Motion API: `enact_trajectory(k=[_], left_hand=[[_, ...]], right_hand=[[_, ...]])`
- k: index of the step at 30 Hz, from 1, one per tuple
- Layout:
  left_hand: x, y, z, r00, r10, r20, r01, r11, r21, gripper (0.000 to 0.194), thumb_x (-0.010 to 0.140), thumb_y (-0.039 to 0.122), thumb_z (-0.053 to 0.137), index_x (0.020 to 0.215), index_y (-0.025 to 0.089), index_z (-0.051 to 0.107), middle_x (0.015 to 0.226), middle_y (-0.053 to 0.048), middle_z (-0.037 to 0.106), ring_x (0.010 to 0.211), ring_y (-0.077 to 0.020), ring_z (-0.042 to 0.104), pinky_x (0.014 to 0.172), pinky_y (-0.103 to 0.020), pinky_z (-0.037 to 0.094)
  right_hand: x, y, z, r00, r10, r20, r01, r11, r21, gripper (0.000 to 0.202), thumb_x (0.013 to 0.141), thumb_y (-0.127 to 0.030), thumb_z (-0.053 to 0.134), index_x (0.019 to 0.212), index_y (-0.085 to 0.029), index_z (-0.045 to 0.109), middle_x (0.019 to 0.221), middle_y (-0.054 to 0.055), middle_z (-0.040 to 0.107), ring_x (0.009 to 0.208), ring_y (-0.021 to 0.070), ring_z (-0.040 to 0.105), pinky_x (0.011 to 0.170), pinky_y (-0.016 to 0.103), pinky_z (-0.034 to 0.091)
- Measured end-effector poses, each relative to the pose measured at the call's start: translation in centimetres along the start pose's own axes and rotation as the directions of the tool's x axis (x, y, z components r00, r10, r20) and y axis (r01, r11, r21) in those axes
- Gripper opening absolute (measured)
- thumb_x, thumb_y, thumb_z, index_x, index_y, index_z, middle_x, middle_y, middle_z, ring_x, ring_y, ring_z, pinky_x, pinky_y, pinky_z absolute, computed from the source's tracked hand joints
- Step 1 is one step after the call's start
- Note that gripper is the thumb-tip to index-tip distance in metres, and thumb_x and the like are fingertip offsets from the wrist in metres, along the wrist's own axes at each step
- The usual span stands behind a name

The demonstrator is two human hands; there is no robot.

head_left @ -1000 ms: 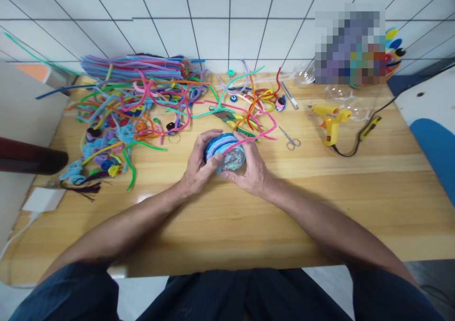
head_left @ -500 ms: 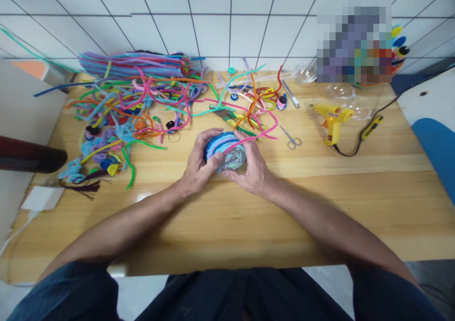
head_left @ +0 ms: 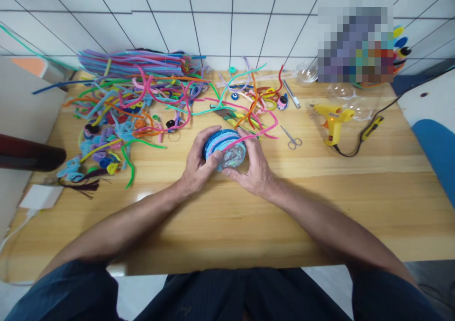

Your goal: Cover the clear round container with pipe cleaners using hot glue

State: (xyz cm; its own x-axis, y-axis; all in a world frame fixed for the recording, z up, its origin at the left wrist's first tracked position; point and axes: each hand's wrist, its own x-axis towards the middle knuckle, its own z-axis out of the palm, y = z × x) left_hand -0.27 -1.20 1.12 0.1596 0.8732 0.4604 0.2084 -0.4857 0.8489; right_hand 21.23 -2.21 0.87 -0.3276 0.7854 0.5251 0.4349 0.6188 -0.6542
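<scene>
Between my two hands is a round ball (head_left: 233, 157), clear in part and wrapped with rows of blue, light blue and lilac pipe cleaner. My left hand (head_left: 199, 163) grips its left side, the thumb pressing near the end of a pink pipe cleaner (head_left: 245, 140). That pink strand crosses the ball and runs out to the upper right. My right hand (head_left: 256, 167) is curled round the ball's right side, thumb at the bottom. Just beyond the ball lie green-handled pliers (head_left: 227, 114), partly covered by loose pipe cleaners.
Small scissors (head_left: 292, 140) and a yellow hot glue gun (head_left: 331, 120) with its cord lie to the right. A tangle of pipe cleaners (head_left: 117, 107) covers the left, with a bundle (head_left: 131, 65) behind. A craft knife (head_left: 292, 94) and clear balls (head_left: 341, 91) are near the wall.
The ball has tipped slightly in my hands, and a little more of its lilac and blue rows shows. Both hands keep their hold at nearly the same spot.
</scene>
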Motion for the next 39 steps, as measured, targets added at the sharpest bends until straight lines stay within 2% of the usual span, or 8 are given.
enact_trajectory(k=[4,8,14,19,24,28,39], left_hand=[[0.09,-0.69,-0.01,0.999,0.019,-0.042,-0.018,0.999,0.026,0.059,0.109,0.060,0.065,0.158,0.029,0.057,0.157,-0.012,0.064,0.141,-0.0320,0.066,0.121,-0.052,0.058],[0.04,-0.98,0.04,1.000,0.014,-0.028,-0.014,1.000,0.014,0.057,0.110,0.059,0.063,0.159,0.030,0.056,0.159,-0.012,0.062,0.145,-0.0325,0.063,0.124,-0.053,0.056],[-0.07,-1.05,0.10,0.998,0.059,0.001,-0.059,0.998,-0.021,0.057,0.111,0.056,0.064,0.162,0.032,0.051,0.165,-0.012,0.057,0.155,-0.0335,0.057,0.130,-0.054,0.051],[-0.17,-1.07,0.11,0.999,0.019,0.030,-0.020,0.999,0.049,0.065,0.111,0.060,0.062,0.167,0.031,0.045,0.168,-0.015,0.054,0.155,-0.0345,0.058,0.130,-0.056,0.051],[-0.11,-0.80,0.04,0.997,0.062,0.043,-0.067,0.989,0.132,0.064,0.114,0.060,0.056,0.168,0.029,0.043,0.167,-0.016,0.054,0.157,-0.0349,0.055,0.133,-0.057,0.048],[0.08,-0.69,-0.02,0.992,0.113,0.053,-0.120,0.982,0.146,0.061,0.114,0.058,0.056,0.166,0.028,0.044,0.164,-0.016,0.055,0.154,-0.0346,0.056,0.131,-0.058,0.050],[0.05,-0.77,-0.16,0.994,0.085,0.066,-0.090,0.994,0.066,0.064,0.113,0.064,0.054,0.165,0.028,0.045,0.166,-0.016,0.054,0.156,-0.0364,0.055,0.131,-0.059,0.050]], right_hand=[[-0.16,0.36,0.13,1.000,0.027,-0.006,-0.027,0.999,-0.016,0.103,0.096,-0.058,0.084,0.176,-0.029,0.027,0.170,0.021,0.054,0.160,0.0438,0.052,0.128,0.074,0.051],[-0.14,0.50,0.21,1.000,0.007,0.005,-0.007,1.000,-0.019,0.099,0.098,-0.053,0.084,0.176,-0.029,0.028,0.169,0.020,0.056,0.160,0.0431,0.052,0.130,0.074,0.049],[0.20,0.34,-0.19,0.998,-0.056,-0.039,0.054,0.997,-0.054,0.093,0.100,-0.043,0.081,0.176,-0.029,0.029,0.167,0.020,0.059,0.159,0.0406,0.055,0.130,0.070,0.050],[0.31,0.33,-0.33,0.999,-0.045,-0.013,0.044,0.996,-0.076,0.092,0.099,-0.035,0.078,0.176,-0.027,0.028,0.169,0.020,0.058,0.159,0.0412,0.055,0.131,0.072,0.049],[0.18,0.37,-0.20,1.000,0.001,0.008,-0.001,0.998,-0.070,0.091,0.097,-0.041,0.080,0.174,-0.026,0.033,0.169,0.021,0.058,0.161,0.0425,0.053,0.132,0.073,0.046],[0.17,0.40,-0.06,0.999,-0.032,-0.017,0.031,0.998,-0.049,0.090,0.098,-0.042,0.081,0.173,-0.026,0.033,0.166,0.022,0.059,0.159,0.0425,0.054,0.130,0.073,0.049],[0.17,0.16,-0.01,1.000,0.014,-0.011,-0.015,0.997,-0.072,0.083,0.100,-0.047,0.079,0.169,-0.025,0.039,0.163,0.023,0.061,0.157,0.0425,0.056,0.129,0.073,0.050]])
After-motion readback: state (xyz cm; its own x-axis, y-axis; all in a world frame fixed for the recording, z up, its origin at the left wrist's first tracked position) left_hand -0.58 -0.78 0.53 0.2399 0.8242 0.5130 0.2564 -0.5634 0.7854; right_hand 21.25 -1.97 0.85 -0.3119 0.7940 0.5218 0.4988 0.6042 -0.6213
